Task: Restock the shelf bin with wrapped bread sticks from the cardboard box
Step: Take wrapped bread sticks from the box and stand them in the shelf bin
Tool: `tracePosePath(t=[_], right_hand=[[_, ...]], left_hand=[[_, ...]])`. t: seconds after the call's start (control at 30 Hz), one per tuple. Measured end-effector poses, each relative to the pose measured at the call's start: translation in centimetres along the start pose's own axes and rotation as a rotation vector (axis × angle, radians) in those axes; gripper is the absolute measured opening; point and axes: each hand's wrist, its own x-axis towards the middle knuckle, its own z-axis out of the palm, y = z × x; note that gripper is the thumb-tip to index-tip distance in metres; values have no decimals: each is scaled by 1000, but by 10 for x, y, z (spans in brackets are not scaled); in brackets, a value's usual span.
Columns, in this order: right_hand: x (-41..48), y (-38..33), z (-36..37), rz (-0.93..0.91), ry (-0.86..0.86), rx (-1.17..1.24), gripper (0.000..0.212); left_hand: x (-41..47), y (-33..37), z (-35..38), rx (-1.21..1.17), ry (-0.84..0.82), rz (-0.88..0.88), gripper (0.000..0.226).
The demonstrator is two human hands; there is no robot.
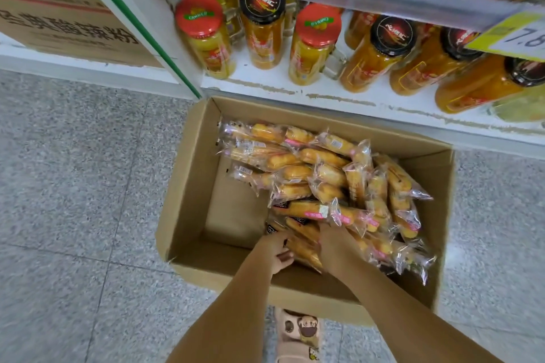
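Note:
An open cardboard box [188,186] stands on the floor below the shelf. Several wrapped bread sticks [324,174] in clear plastic fill its right and far parts; its left near bottom is bare. Both my hands reach into the near side of the pile. My left hand [275,250] curls its fingers around the near end of some bread sticks [303,247]. My right hand [336,244] presses down on the same bundle from the right, fingers buried among the wrappers. No shelf bin is in view.
A white bottom shelf [295,91] behind the box carries jars of yellow fruit [206,38] with red and black lids. A yellow price tag [513,35] hangs at upper right. A closed carton [59,9] sits at upper left. My slipper [300,333] is below the box on speckled floor.

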Motion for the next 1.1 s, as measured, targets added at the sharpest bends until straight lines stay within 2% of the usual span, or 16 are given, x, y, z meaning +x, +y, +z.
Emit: tracePosePath(t=[0.17, 0.27, 0.3, 0.4, 0.47, 0.5, 0.53, 0.63, 0.77, 0.87, 0.97, 1.1], right_hand=[[2, -3, -13, 55, -125, 221, 29], [-7, -7, -31, 78, -264, 410, 33], [-12, -8, -40, 73, -299, 426, 33], [-39, -6, -72, 82, -387, 416, 14], [-58, -1, -97, 99, -385, 395, 22], [-66, 1, -108, 97, -369, 407, 20], [-79, 1, -121, 80, -345, 422, 15], [-116, 2, -158, 21, -269, 506, 29], [-184, -1, -211, -91, -92, 555, 34], [-242, -4, -248, -191, 64, 644, 41], [-309, -13, -284, -274, 243, 757, 37], [-404, -30, -336, -434, 519, 757, 28]], left_hand=[[-10, -1, 4, -71, -26, -39, 31], [-29, 6, 2, -81, 3, -54, 41], [-39, 8, 1, -61, 16, -45, 43], [-71, 15, 0, 30, 26, -25, 42], [-93, 21, -2, 109, 38, -14, 38], [-108, 26, -3, 141, 42, 6, 35], [-123, 30, -4, 176, 46, 33, 33], [-179, 42, -4, 288, 17, 149, 28], [-261, 56, -5, 461, 47, 495, 17], [-329, 66, -13, 576, 64, 751, 30], [-407, 71, -21, 784, 160, 997, 35], [-528, 64, -24, 853, 250, 1291, 43]])
